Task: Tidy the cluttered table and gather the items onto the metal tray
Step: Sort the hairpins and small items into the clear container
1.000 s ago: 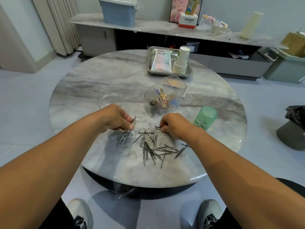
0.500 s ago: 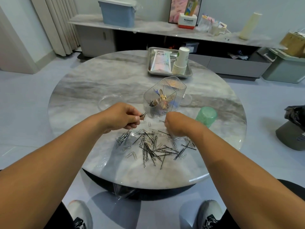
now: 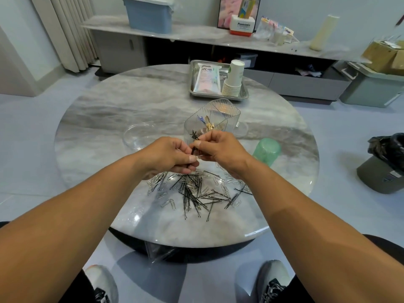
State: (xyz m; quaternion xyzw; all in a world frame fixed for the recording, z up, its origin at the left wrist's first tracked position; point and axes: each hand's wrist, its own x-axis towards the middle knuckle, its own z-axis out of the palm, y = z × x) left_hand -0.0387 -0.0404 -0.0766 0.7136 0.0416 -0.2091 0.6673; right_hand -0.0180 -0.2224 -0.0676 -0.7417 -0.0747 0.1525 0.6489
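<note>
A loose heap of black hairpins and silver paper clips point(image 3: 196, 191) lies on the round marble table point(image 3: 109, 119) near its front edge. Above the heap, my left hand point(image 3: 168, 157) and my right hand point(image 3: 218, 148) meet, both pinching a few black hairpins point(image 3: 193, 149) between fingers and thumbs. Just behind the hands stands a clear ribbed organizer point(image 3: 213, 121) with clips and pins inside. The metal tray point(image 3: 218, 97) sits at the table's far side, holding a white packet point(image 3: 206, 78) and a stack of paper cups point(image 3: 234, 78).
A clear round dish point(image 3: 136, 136) lies left of the hands and a clear lid point(image 3: 241, 129) right of the organizer. A green cup point(image 3: 267, 150) lies on the table at the right. A low shelf with boxes runs behind the table.
Both hands rose from the heap and came together in front of the organizer, now pinching hairpins between them.
</note>
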